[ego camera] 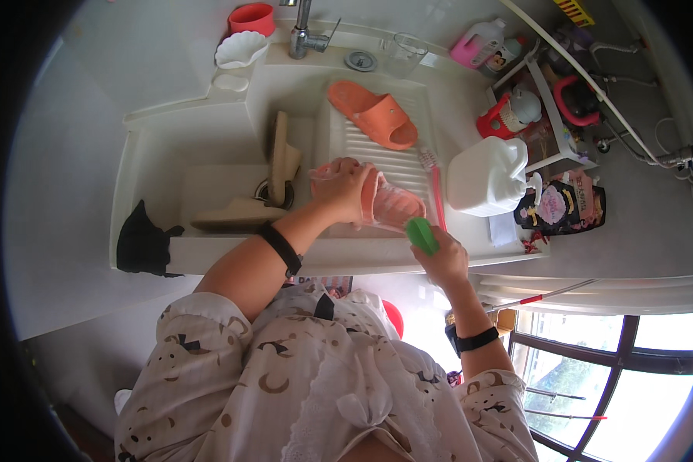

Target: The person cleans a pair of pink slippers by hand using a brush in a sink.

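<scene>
A soapy pink slide slipper [398, 205] lies over the ribbed washboard [358, 141] of the sink. My left hand [341, 187] grips it near one end, fingers wrapped over the sole. In my right hand [446, 257] is a green scrubbing brush [421, 235], held at the slipper's other end; its bristles are hidden from view. Behind my left hand an orange slide slipper [375, 114] rests on the washboard, flecked with foam. To the left, in the basin, one beige slipper [280, 159] leans upright by the drain and another beige slipper [237, 215] lies along the front wall.
A pink-handled brush [434, 185] lies right of the washboard, beside a white pump jug [485, 176]. Black cloth [147, 242] drapes over the front left rim. At the back stand a faucet [303, 37], a clear glass [405, 55] and a pink detergent bottle [478, 43].
</scene>
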Available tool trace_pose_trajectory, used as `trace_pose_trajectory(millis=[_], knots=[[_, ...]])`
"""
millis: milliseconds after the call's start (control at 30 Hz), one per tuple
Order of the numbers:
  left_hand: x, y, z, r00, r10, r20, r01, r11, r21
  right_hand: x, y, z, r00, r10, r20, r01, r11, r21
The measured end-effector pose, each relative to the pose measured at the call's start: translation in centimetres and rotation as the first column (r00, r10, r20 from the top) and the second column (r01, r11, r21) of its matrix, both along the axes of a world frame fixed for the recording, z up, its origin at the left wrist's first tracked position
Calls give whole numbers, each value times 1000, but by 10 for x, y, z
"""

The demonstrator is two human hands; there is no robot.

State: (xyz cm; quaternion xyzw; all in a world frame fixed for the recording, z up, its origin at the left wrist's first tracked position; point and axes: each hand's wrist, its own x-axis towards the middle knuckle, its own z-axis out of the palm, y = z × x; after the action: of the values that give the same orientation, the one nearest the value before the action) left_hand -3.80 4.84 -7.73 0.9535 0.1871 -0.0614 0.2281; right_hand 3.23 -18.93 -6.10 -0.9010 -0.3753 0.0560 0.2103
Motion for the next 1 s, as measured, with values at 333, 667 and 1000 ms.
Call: trace_pose_trajectory(millis=[333,667,1000], knots=[[2,1,-10,999,7,45,-6,1000,-17,-4,7,2,992,-110,-62,104,990,-93],[0,3,-13,995,-40,86,42,999,-28,-7,7,-6,992,-89,-85,86,996,-34],[3,1,-13,997,-27,74,28,999,-15,-16,22,-9,994,-94,-59,91,994,-53]])
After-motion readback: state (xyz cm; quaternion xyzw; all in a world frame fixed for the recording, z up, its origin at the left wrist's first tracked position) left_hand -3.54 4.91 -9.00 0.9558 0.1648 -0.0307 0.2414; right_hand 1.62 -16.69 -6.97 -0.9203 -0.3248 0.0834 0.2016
